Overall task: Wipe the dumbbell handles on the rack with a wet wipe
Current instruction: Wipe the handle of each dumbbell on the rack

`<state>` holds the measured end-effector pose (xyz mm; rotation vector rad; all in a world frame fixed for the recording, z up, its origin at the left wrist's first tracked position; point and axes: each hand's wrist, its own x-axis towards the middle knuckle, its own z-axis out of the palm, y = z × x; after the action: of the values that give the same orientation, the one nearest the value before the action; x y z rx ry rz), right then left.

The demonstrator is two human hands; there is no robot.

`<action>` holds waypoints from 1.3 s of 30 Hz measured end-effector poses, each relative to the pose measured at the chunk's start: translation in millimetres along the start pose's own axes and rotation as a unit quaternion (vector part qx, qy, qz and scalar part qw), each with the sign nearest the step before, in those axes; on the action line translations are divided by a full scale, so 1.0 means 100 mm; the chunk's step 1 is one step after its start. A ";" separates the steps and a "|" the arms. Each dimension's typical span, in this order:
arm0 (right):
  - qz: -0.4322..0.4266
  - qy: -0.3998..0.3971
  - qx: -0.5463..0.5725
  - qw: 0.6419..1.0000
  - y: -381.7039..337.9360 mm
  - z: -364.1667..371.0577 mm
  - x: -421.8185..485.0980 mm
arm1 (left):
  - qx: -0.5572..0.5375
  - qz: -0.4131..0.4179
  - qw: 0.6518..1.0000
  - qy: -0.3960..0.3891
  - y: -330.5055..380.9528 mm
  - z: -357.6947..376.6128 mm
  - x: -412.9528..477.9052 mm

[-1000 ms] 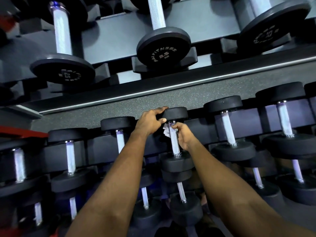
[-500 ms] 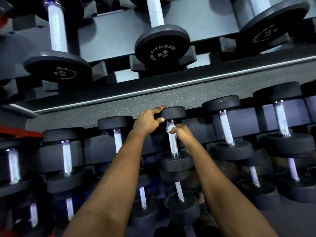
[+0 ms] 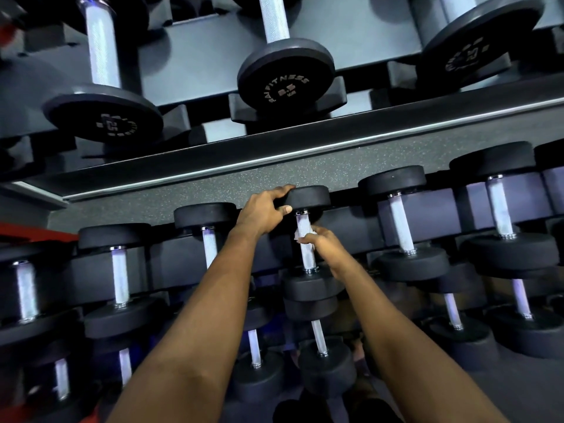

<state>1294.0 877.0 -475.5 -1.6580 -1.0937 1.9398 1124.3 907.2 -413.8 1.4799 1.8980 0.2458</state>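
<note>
At frame centre, left hand (image 3: 261, 213) grips the dumbbell's far black round rubber head (image 3: 309, 196), steadying it; right hand (image 3: 326, 245) pinches a crumpled white wet wipe (image 3: 297, 235) round the knurled silver steel handle (image 3: 308, 257), mid-wipe. Handle axis runs 12-to-6 o'clock, near head toward 6. Next, judged: stroke toward 6 under firm wrap

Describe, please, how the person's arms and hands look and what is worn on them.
The left forearm and right forearm are bare to the frame's edge, no sleeves showing. The left hand and right hand are ungloved; no rings, watch or wristbands are visible.
</note>
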 end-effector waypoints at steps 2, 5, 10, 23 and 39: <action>0.023 -0.010 0.041 0.999 -0.09 0.03 -0.02 | 0.007 -0.001 1.000 -0.002 0.01 0.01 -0.01; 0.070 -0.040 0.108 0.991 -0.13 0.00 -0.05 | 0.012 -0.008 1.000 -0.003 0.03 0.01 -0.01; 0.107 -0.086 0.041 0.990 -0.05 -0.15 -0.04 | -0.001 -0.001 1.000 -0.003 0.04 0.02 -0.02; 0.086 0.096 -0.155 0.979 -0.06 0.35 -0.18 | 0.004 0.019 1.000 0.018 0.05 0.01 -0.06; 0.140 0.000 -0.124 0.982 -0.14 0.01 -0.17 | 0.010 0.012 1.000 0.019 0.05 0.07 -0.05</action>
<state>1294.5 873.7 -454.3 -2.0418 -1.1973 2.0367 1132.8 902.4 -413.8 1.5216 1.9190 0.2685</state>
